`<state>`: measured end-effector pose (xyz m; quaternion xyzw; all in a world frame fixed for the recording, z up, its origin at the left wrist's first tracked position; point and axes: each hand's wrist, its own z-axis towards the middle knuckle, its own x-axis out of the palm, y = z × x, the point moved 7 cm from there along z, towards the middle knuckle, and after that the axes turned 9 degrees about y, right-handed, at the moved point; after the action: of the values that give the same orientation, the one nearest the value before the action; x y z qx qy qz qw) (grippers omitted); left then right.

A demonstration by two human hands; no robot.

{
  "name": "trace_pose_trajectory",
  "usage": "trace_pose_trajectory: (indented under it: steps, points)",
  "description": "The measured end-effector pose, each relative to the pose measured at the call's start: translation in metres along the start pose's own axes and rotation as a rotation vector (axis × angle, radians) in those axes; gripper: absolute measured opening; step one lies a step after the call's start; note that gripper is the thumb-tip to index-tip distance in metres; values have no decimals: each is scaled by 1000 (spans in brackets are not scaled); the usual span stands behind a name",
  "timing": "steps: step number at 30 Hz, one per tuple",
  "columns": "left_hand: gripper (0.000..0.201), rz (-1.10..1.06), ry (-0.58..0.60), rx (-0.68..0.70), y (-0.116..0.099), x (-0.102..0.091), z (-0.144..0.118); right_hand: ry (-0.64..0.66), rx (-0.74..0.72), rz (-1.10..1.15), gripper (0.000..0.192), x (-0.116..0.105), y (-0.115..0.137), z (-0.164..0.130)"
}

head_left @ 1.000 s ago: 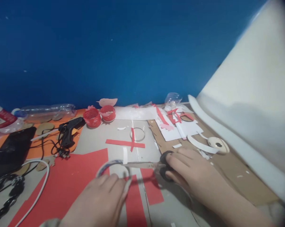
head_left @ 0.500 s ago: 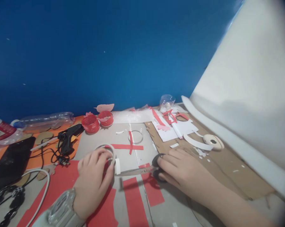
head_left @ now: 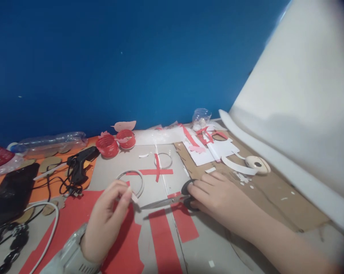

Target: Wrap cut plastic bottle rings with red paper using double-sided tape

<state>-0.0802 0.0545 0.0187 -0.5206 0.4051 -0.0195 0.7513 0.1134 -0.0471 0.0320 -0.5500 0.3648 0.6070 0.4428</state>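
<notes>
My left hand is closed in a pinch, thumb against fingers, on a small white strip that sticks out past the fingertips. Just behind those fingers is a thin grey-white ring; whether the hand touches it I cannot tell. My right hand has its fingers in the black handles of a pair of scissors. The blades point left, tips close to the white strip, and look closed. Below them lie red paper pieces. Beyond the ring, two red strips cross.
A black glue gun with cables and a dark phone lie at left. Two red cups stand near the blue wall. At right are white paper, a white tape dispenser and scraps on brown cardboard.
My left hand has drawn back from the ring, which shows more fully now. The white strip has moved left to my fingertips. The scissors have stayed nearly in place.
</notes>
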Motion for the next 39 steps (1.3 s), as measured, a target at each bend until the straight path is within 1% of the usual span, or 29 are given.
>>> trace_pose_trajectory:
  steps: [2,3,5,7,9,10,12,15,18,20,21,22,23,25,26,28,31,33,35,39]
  points:
    - [25,-35,-121,-59,6,-10,0,1,40,17,8,-1,-6,0]
    - [26,-54,-159,-85,8,-14,0,-8,93,30,5,-3,-12,-1]
    - [27,-81,-175,-120,11,-15,1,-48,281,59,4,-7,-33,-7]
    - [28,-100,-146,-131,11,-13,2,-75,502,76,6,-11,-58,-19]
    - [29,-133,-112,-106,10,-9,1,-75,640,53,6,-13,-76,-31]
    - [30,-158,-96,-77,8,-7,0,-64,679,27,8,-14,-83,-36]
    - [31,-199,-58,-22,7,-3,-3,-48,712,-15,12,-15,-93,-41]
    - [33,-216,52,20,6,7,-10,-32,697,-9,16,-12,-98,-41]
    - [35,-260,205,94,-2,20,-15,-29,654,23,16,-12,-90,-35]
    - [36,-283,274,153,-11,26,-17,-23,626,114,17,-15,-75,-29]
    - [36,-284,307,179,-15,29,-18,-24,624,307,19,-14,-66,-26]
    - [36,-277,347,200,-20,32,-19,7,603,492,22,-12,-54,-22]
    - [37,-265,385,220,-24,34,-19,11,562,621,21,-12,-39,-17]
    - [38,-230,451,271,-31,38,-20,23,424,835,14,-14,-8,-5]
    - [39,-213,473,297,-34,39,-21,55,364,928,10,-13,5,-1]
    - [39,-188,508,333,-36,41,-21,41,341,1048,6,-9,18,4]
    - [40,-170,565,338,-37,45,-22,19,419,1123,11,2,18,4]
    - [41,-149,595,325,-36,48,-23,14,461,1155,11,8,14,3]
    - [41,-131,612,320,-35,50,-24,11,472,1190,9,11,13,3]
    - [42,-112,600,343,-36,50,-24,47,478,1222,16,10,13,3]
